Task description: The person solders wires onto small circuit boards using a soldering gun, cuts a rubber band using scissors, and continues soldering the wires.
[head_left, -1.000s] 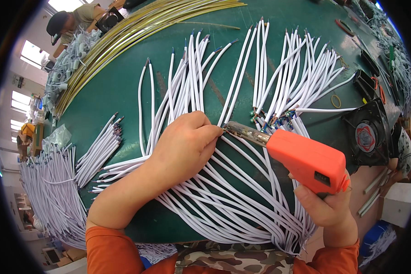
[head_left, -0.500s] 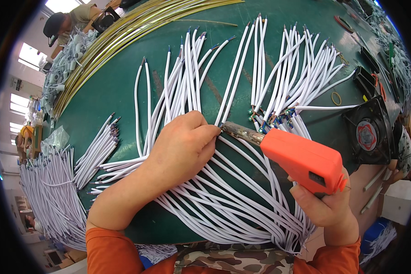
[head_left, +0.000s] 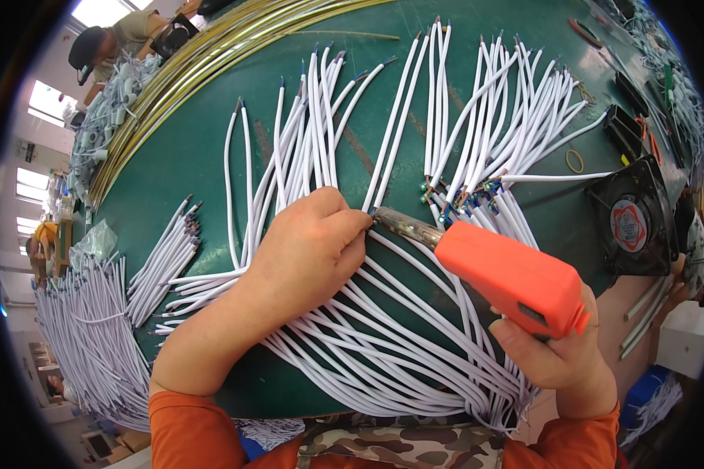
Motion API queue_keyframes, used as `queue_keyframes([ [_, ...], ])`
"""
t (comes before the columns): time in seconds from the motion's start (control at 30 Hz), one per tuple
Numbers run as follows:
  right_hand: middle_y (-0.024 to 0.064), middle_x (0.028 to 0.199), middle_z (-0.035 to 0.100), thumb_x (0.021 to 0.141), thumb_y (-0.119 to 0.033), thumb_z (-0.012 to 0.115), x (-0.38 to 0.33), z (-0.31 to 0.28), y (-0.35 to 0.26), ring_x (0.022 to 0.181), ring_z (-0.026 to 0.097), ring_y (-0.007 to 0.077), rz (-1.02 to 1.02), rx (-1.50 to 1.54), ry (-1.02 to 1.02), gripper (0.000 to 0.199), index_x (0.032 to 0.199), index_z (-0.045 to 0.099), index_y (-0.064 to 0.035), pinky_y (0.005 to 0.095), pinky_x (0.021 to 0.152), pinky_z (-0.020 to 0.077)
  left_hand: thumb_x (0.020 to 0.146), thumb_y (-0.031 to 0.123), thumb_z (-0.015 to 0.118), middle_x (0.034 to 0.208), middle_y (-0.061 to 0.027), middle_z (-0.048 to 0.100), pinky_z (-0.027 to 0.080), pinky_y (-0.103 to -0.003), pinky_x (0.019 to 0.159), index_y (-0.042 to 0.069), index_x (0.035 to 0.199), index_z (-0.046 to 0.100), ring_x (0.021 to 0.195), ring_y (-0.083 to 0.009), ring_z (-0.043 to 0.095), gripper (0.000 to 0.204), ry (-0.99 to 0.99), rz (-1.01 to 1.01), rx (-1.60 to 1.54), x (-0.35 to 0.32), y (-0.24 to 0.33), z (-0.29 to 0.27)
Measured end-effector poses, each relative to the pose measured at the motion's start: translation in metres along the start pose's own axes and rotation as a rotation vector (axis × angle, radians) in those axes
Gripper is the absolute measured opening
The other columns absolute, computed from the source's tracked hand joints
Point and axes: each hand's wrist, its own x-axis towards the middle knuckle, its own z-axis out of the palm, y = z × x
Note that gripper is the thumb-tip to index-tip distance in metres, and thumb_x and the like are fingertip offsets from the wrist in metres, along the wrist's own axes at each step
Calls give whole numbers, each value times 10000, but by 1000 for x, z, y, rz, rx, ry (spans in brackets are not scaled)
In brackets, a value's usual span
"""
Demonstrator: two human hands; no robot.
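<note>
My left hand (head_left: 307,248) is closed in a pinch on the end of a white cable (head_left: 389,133) over the green table (head_left: 188,156). The pinched joint itself is mostly hidden by the fingers. My right hand (head_left: 559,359) grips an orange soldering gun (head_left: 508,277) from below. Its metal tip reaches left and meets the cable end at my left fingertips. Right of the tip lies a cluster of joined cable ends (head_left: 461,203) with bare, coloured wires. Many more white cables (head_left: 399,344) run under my left wrist and curve toward the table's front edge.
A black fan (head_left: 630,215) stands at the right edge of the table. Bundles of white cables (head_left: 86,328) lie at the left. Long yellowish strips (head_left: 180,70) curve along the far left, where another person (head_left: 121,43) sits. Pliers (head_left: 585,33) rest at the far right.
The whole view has shifted slightly, moving the cables and fan a little. My hands keep their hold, and the soldering gun's tip stays at the left fingertips.
</note>
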Motion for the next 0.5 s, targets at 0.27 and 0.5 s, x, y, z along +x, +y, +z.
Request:
queue_keyframes([
  [0.27,199,1108,686,771,2,733,-1,1,2,950,715,288,-33,-26,15,513,1241,545,87,338,841,551,764,-9,684,788,-112,574,487,-377,633,13,896,680,715,-285,602,134,2,1,-7,0,0,1],
  [0.5,196,1135,680,773,-31,733,-3,0,3,979,708,298,-28,0,1,536,1263,539,71,339,856,546,766,-7,679,787,-111,575,486,-376,636,10,884,679,716,-285,599,120,4,-5,-8,1,0,1],
])
